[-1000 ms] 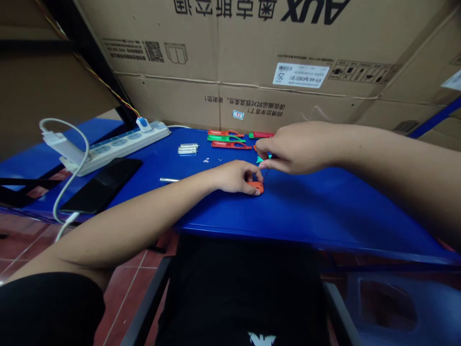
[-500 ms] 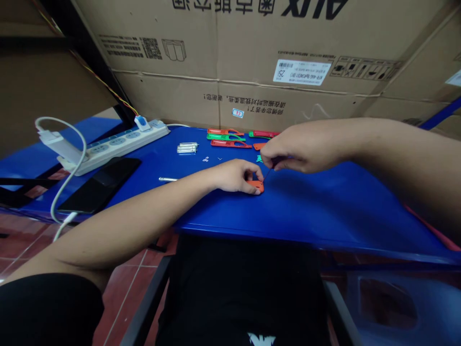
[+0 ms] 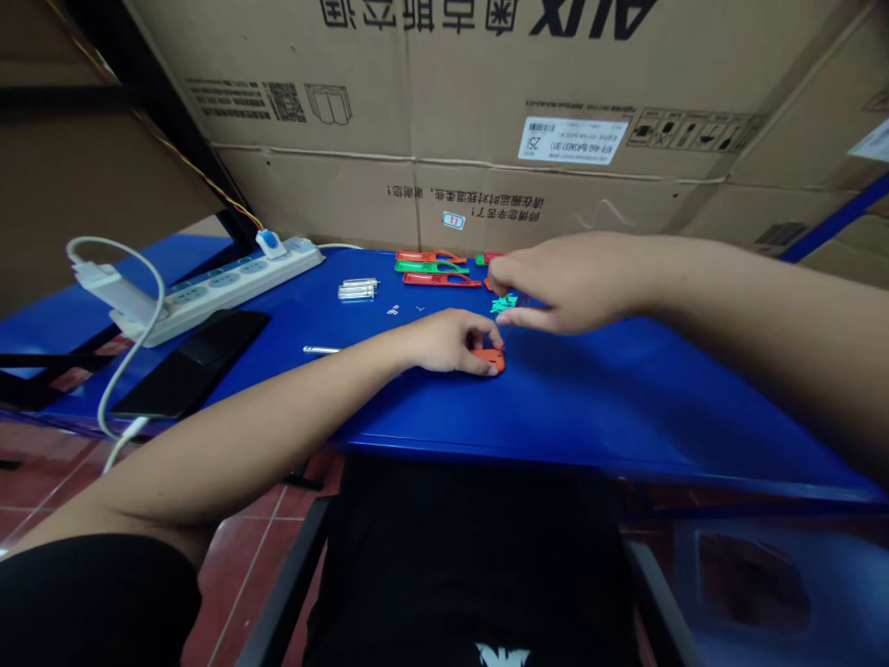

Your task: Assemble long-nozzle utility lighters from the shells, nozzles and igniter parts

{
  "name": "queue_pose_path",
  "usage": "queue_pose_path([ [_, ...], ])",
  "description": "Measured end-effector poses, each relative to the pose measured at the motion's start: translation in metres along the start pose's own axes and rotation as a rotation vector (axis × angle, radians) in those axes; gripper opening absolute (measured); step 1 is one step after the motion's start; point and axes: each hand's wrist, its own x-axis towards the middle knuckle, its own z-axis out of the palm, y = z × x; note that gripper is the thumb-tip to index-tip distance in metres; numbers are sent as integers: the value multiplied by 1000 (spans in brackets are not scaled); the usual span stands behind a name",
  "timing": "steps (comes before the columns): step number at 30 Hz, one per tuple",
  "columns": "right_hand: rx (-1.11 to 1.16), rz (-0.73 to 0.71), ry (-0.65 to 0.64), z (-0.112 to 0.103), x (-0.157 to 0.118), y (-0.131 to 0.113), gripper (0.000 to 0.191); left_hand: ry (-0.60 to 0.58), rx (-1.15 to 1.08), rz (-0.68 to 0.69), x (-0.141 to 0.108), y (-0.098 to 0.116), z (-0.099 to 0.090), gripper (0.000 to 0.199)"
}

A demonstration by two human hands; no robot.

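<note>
My left hand (image 3: 448, 341) pinches an orange plastic shell (image 3: 494, 359) between thumb and fingers, pressing it flat on the blue table (image 3: 576, 398). Most of the shell is hidden under that hand. Over it, my right hand (image 3: 556, 285) grips a thin screwdriver (image 3: 507, 335), whose slim shaft slants down to the end of the shell near my left fingertips. The handle is mostly hidden by the fingers. Just beyond my right fingertips lies a small pile of teal-green plastic pieces (image 3: 503, 303).
Red, green and orange plastic shells (image 3: 441, 279) lie in a row at the back. Silver tubes (image 3: 357, 289), tiny parts (image 3: 393, 309) and a silver rod (image 3: 320, 350) lie left. A phone (image 3: 194, 366) and power strip (image 3: 229, 283) are farther left. A cardboard box (image 3: 472, 120) stands behind.
My right hand's fingers have shifted on the screwdriver, and the hand sits slightly farther left, showing more green pieces. The left hand still holds the orange shell. The whole view has shifted a little.
</note>
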Motion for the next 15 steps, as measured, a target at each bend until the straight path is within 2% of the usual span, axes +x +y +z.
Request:
queue_pose_path([
  [3,109,-153,-19,3,2,3,28,1,-4,5,1,-1,0,34],
  [5,41,-127,-9,6,5,1,26,-3,-1,10,1,-1,0,33],
  [8,-68,-27,31,9,6,-5,32,-3,14,10,0,-1,-1,32],
  [11,-19,-113,60,6,4,-8,41,12,32,-5,-1,1,-1,33],
  [13,17,-188,8,4,3,-8,49,14,37,-5,-1,1,-1,32],
  [15,-16,-168,-57,2,5,-8,36,2,38,2,-1,1,-1,31],
])
